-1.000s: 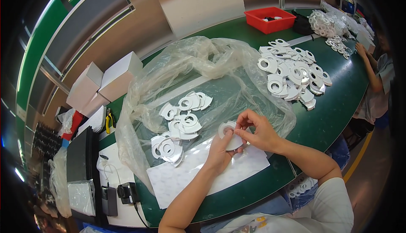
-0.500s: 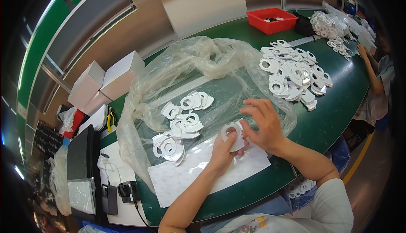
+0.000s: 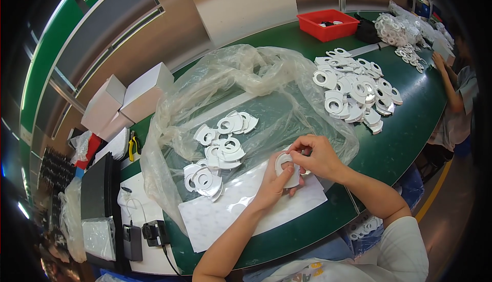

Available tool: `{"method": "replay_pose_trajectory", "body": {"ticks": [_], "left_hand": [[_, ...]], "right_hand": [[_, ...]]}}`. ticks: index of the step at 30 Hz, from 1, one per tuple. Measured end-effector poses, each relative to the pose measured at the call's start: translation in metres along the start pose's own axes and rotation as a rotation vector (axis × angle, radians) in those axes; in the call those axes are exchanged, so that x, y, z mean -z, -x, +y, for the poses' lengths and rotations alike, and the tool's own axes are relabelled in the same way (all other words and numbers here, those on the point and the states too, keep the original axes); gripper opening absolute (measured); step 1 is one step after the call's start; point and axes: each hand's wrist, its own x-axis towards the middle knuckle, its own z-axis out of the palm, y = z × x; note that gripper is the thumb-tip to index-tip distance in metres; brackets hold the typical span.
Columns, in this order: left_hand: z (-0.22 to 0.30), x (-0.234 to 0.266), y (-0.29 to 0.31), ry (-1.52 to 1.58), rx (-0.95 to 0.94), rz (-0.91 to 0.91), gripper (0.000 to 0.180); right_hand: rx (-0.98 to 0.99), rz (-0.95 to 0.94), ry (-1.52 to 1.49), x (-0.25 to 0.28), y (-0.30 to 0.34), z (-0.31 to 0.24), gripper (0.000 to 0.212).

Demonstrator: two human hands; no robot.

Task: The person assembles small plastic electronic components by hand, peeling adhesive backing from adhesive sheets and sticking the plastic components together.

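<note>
My left hand (image 3: 272, 183) grips a white plastic ring-shaped part (image 3: 293, 180) with a round hole, its thumb lying across the face. My right hand (image 3: 319, 157) is closed in a pinch at the part's upper right rim; whatever lies between those fingertips is too small to make out. Under both hands is a glossy white sheet (image 3: 215, 220) at the table's near edge. To the left, a small group of similar white parts (image 3: 230, 151) rests on a clear plastic bag (image 3: 169, 128) spread over the green table.
A larger pile of white parts (image 3: 353, 90) sits to the right. Behind it stands a red bin (image 3: 328, 26). White boxes (image 3: 146, 87), yellow-handled pliers (image 3: 134, 146) and a black adapter (image 3: 155, 232) are on the left. Another person's arm (image 3: 451, 87) reaches in at far right.
My right hand has come down and left, its spread fingers closing into a pinch at the rim of the white part. My left hand still holds the part, turned slightly.
</note>
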Motion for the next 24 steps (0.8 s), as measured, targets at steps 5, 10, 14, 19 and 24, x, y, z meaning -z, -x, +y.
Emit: {"method": "replay_pose_trajectory", "body": {"ticks": [5, 10, 14, 19, 24], "left_hand": [[-0.005, -0.002, -0.003, -0.019, -0.013, -0.029, 0.06], [0.004, -0.006, 0.003, -0.014, 0.044, 0.001, 0.087], [0.006, 0.002, 0.007, 0.066, 0.061, 0.045, 0.088], [0.019, 0.005, 0.016, 0.118, 0.132, -0.034, 0.086], [0.03, -0.002, 0.024, 0.183, 0.047, 0.03, 0.062]], "right_hand": [[0.09, 0.082, 0.215, -0.001, 0.003, 0.0, 0.022], [0.33, 0.161, 0.573, -0.008, 0.007, -0.01, 0.036], [0.316, 0.006, 0.48, 0.003, 0.008, -0.019, 0.033], [-0.042, -0.238, 0.076, 0.014, 0.003, -0.022, 0.022], [-0.005, 0.215, -0.368, 0.035, -0.009, 0.001, 0.015]]}}
